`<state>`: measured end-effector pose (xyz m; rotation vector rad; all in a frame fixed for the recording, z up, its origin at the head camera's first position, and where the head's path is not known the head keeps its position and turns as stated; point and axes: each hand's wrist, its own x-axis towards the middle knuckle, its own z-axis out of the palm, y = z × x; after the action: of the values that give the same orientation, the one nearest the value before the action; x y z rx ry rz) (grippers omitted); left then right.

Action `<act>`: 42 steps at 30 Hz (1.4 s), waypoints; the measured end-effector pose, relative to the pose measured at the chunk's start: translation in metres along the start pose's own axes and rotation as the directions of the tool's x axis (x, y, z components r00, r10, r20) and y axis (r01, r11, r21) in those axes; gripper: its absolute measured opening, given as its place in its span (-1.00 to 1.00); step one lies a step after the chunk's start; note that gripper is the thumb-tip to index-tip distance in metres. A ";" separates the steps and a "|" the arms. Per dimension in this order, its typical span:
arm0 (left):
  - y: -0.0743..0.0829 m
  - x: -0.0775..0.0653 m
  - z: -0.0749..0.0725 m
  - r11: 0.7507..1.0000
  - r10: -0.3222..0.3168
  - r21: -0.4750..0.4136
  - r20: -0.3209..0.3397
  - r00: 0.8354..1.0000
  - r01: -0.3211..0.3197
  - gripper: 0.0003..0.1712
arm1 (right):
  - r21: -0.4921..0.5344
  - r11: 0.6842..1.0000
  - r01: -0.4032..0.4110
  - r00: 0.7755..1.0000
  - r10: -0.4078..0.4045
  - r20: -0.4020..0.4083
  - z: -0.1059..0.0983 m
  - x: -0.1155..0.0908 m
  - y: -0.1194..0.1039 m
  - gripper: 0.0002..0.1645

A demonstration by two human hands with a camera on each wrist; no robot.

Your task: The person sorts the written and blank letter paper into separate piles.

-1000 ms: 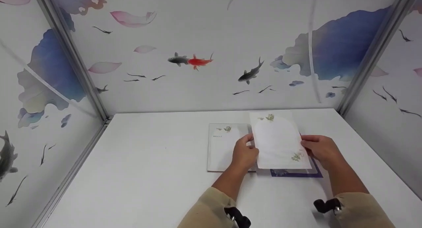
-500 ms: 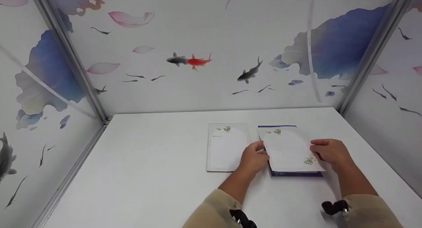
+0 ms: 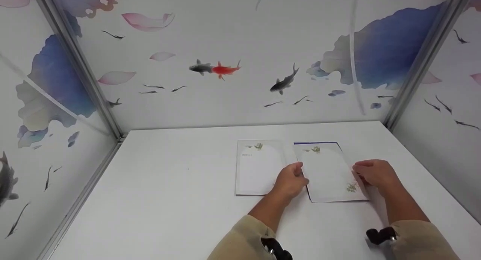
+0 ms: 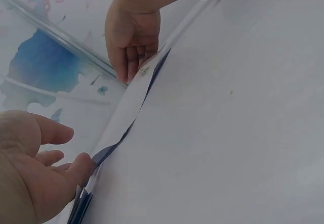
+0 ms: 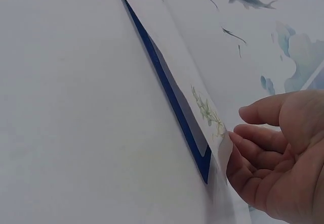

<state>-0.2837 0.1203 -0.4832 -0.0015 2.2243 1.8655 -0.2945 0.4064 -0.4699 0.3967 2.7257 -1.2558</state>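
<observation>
A white sheet of paper [image 3: 327, 173] with printed green sprigs lies over a flat blue-edged piece [image 5: 174, 90], nearly covering it. The blue shows along the top and left side. At the paper's left edge is my left hand [image 3: 291, 180], index finger extended and thumb [image 4: 83, 167] touching the dark blue edge. My right hand [image 3: 377, 172] pinches the paper's right edge, which curls up at the fingers in the right wrist view. Left of the paper lies a similar printed sheet [image 3: 259, 173], its lower right corner overlapped by my left hand.
All of this rests on a white table [image 3: 169, 185], with bare surface to the left. White panels printed with fish and petals [image 3: 240, 38] enclose it at the back and sides, joined by metal posts [image 3: 424, 64]. Black fittings [image 3: 380, 236] sit at both cuffs.
The sheet has come down and to the right from a raised position. It now lines up over the blue-edged piece, and the left-hand sheet is more exposed. Both hands moved right with it.
</observation>
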 end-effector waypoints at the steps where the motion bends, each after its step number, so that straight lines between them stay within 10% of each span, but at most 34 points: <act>1: 0.001 0.000 0.001 1.000 0.000 -0.002 0.004 1.000 0.000 -0.40 | 0.006 1.000 -0.002 1.000 0.002 0.001 -0.001 -0.001 0.000 -0.25; 13: 0.002 0.005 -0.017 0.997 0.072 0.004 0.003 0.997 -0.072 -0.39 | 0.080 0.993 0.087 0.996 -0.088 0.017 0.010 -0.004 -0.022 -0.14; 29: -0.010 0.022 -0.114 0.980 0.195 0.059 -0.102 0.976 -0.189 -0.32 | 0.038 0.966 0.255 0.966 -0.256 0.037 0.063 -0.002 -0.081 -0.30; 42: -0.023 0.018 -0.200 0.988 0.113 0.131 -0.235 0.965 -0.084 -0.29 | 0.154 0.947 0.282 0.954 -0.295 0.062 0.111 -0.002 -0.132 -0.38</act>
<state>-0.3340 -0.0750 -0.4770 -0.1050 2.5412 1.8667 -0.3306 0.2397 -0.4459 -0.0490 2.7016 -1.5063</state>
